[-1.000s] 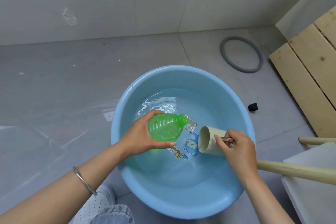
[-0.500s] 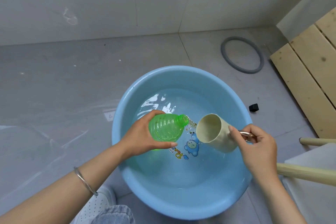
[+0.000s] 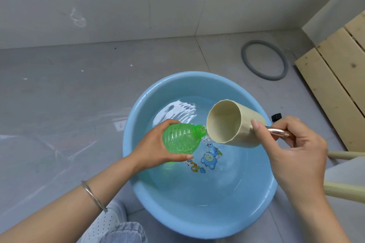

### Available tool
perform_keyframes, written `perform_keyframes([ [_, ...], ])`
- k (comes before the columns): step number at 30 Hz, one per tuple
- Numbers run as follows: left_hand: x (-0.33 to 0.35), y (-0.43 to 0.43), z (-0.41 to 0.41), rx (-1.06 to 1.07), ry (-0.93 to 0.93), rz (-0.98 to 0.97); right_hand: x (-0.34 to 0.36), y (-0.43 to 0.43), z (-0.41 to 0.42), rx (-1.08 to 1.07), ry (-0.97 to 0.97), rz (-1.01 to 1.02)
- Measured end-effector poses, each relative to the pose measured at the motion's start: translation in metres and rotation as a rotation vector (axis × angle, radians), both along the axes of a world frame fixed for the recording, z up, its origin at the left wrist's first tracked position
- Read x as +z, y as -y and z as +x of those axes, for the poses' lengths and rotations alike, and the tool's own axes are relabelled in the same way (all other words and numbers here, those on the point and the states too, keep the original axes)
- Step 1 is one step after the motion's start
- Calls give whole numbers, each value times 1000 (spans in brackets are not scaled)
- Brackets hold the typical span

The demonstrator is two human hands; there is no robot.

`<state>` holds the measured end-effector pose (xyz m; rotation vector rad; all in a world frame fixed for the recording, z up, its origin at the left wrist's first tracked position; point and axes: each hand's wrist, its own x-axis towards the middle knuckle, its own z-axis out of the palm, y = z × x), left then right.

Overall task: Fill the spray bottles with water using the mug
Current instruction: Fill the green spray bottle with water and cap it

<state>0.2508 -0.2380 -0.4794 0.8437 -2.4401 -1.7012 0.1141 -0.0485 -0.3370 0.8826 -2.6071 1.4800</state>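
A blue basin (image 3: 197, 221) of water sits on the grey floor (image 3: 59, 104). Over its middle, the left hand (image 3: 156, 152) grips a tilted green bottle (image 3: 181, 138), its neck pointing at the mug. Beside it, the right hand (image 3: 296, 150) holds the tipped cream mug (image 3: 233, 124) by its metal handle, rim touching the neck; the mug looks nearly empty.

Single head-worn wide-angle view, looking steeply down and forward, close over a blue basin (image 3: 199, 221) on the floor
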Motion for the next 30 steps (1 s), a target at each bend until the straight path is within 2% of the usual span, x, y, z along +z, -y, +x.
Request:
perform_keyframes([
  [8,0,0,0,4,-4,5,11,8,7,83,-307,121],
  [30,0,0,1,5,-8,-4,17,14,12,206,-762,210],
])
